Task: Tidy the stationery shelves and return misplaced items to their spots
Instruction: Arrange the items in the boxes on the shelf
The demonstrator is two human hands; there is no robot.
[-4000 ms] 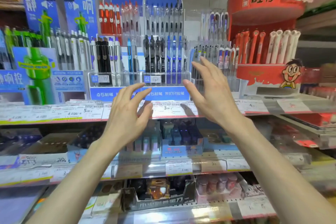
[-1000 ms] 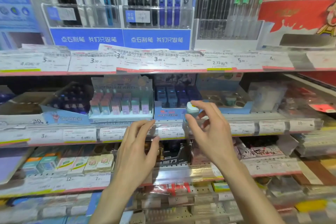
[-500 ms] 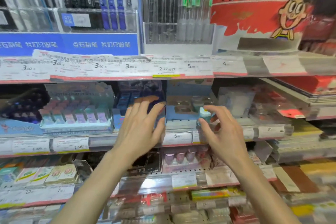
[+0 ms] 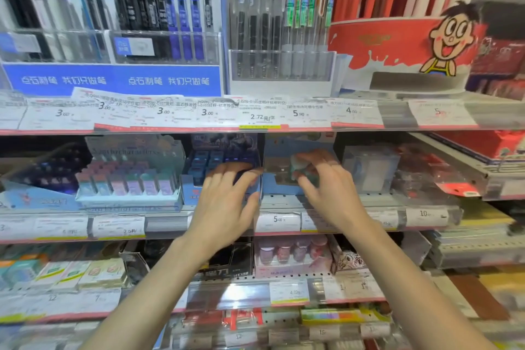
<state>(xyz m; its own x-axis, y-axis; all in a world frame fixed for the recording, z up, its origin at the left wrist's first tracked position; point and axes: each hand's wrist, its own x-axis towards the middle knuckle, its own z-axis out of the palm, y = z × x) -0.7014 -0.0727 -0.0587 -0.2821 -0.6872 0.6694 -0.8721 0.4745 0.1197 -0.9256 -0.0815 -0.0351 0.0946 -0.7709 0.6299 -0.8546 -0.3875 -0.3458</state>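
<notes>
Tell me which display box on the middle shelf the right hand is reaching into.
The light blue box, third from the pastel one. The right hand holds a small teal item inside it; the left hand rests on the neighbouring dark blue box.

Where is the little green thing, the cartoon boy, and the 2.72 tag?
small green item [image 4: 297, 165], head view, its pale green top above the fingers.
cartoon boy [image 4: 451, 37], head view, his face.
2.72 price tag [image 4: 261, 117], head view, its printed number.

Right hand [image 4: 326, 190] pinching teal item [image 4: 297, 167], left hand [image 4: 227, 202] on blue box [image 4: 193, 193].
</notes>
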